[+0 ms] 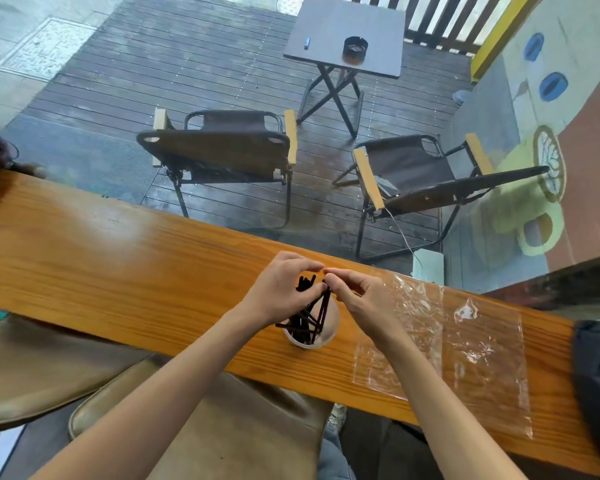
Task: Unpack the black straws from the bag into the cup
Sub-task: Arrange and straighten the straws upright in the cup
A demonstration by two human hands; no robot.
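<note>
Black thin plastic straws [309, 318] stand crossed in a translucent white plastic cup [326, 337] on the orange varnished wooden desk [118, 258]. We see the left hand [281, 289] and right hand [357, 296] above the cup, fingers pinched on the straw tops. A clear flat plastic bag [465, 344] lies just right of the cup.

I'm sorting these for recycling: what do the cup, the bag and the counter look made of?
Cup: probably translucent whitish plastic; the black straws show dimly through its wall. Bag: thin clear plastic film, wrinkled and glinting, lying flat. Counter: wood with a glossy orange varnish, its grain lines and a bright reflection visible.
</note>
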